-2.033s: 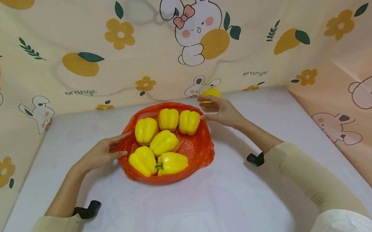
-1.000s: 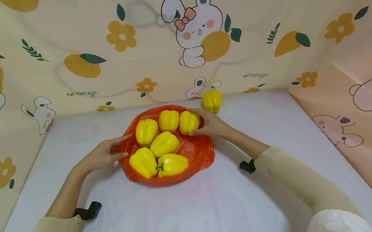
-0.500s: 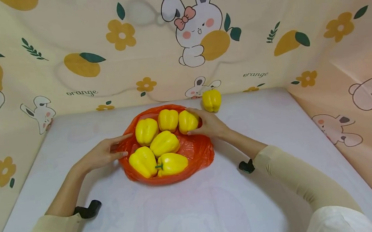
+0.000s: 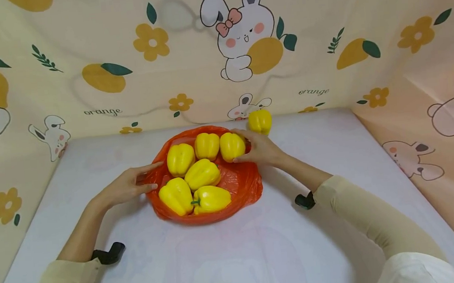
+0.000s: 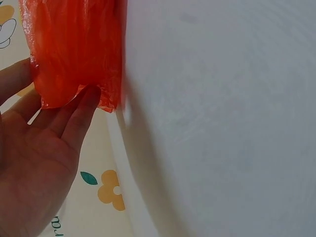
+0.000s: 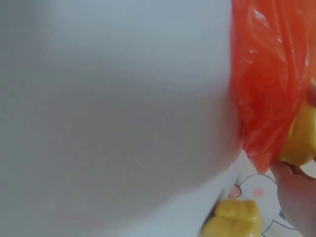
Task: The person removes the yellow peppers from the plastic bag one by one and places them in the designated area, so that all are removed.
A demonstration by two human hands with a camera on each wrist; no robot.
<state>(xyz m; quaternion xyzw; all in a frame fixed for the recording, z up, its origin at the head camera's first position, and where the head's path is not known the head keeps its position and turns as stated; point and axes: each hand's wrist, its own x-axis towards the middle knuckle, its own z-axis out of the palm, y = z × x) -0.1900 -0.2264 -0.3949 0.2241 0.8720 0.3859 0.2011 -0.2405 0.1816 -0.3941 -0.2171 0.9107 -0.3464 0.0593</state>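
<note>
In the head view, the left hand (image 4: pixel 125 185) is touching the red bag (image 4: pixel 251 184) near the centre, fingers (image 4: pixel 148 168) apart, while the right hand (image 4: pixel 262 149) is gripping a yellow pepper (image 4: pixel 232 146) at the bag's upper right. In the left wrist view, the fingers are meeting the bag at upper left; in the right wrist view, the gripped pepper is showing at the right edge.

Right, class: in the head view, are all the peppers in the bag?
No, one pepper sits on the table, outside the bag.
</note>
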